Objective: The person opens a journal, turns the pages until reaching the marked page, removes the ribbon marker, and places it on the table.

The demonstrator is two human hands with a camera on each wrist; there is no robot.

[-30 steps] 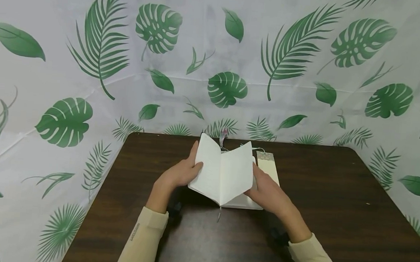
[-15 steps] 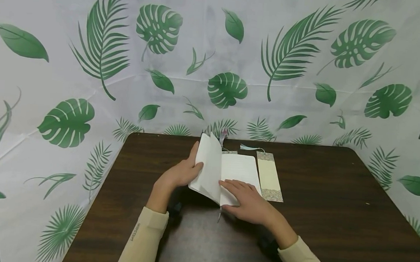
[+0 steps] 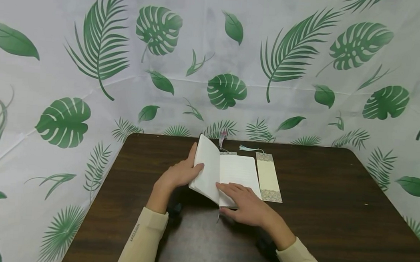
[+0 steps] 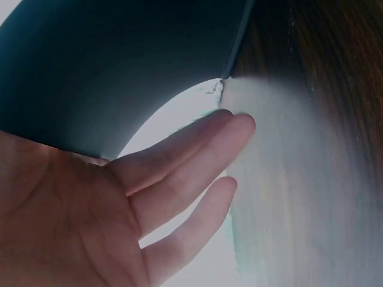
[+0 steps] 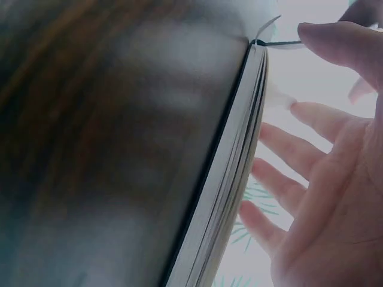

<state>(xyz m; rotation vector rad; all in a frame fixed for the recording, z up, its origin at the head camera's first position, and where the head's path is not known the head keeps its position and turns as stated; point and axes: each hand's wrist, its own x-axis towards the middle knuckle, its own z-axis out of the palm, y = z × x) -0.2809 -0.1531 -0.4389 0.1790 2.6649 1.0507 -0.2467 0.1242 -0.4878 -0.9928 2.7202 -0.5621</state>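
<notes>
An open notebook (image 3: pixel 238 169) lies on the dark wooden table, its left side tilted up and its right page flat. My left hand (image 3: pixel 178 174) holds the raised side, thumb on the left page and fingers behind the cover. The dark cover (image 4: pixel 119 66) fills the upper part of the left wrist view. My right hand (image 3: pixel 245 203) rests on the lower part of the right page, fingers fairly straight, fingertips by the fold. Page edges (image 5: pixel 230 173) show as a thick stack in the right wrist view. A thin ribbon (image 3: pixel 218 217) hangs out at the notebook's lower fold.
A cream bookmark (image 3: pixel 267 172) with patterned ends and a pale blue tassel (image 3: pixel 250 148) lies right of the notebook. Behind the notebook, another bookmark (image 3: pixel 229 152) with a pinkish tassel (image 3: pixel 222 139) is mostly hidden. A leaf-print cloth (image 3: pixel 229 48) hangs beyond the table (image 3: pixel 334 218).
My right hand has let go of a lifted page and moved left onto the right page. The page has turned over to the left side. My left hand stays in place.
</notes>
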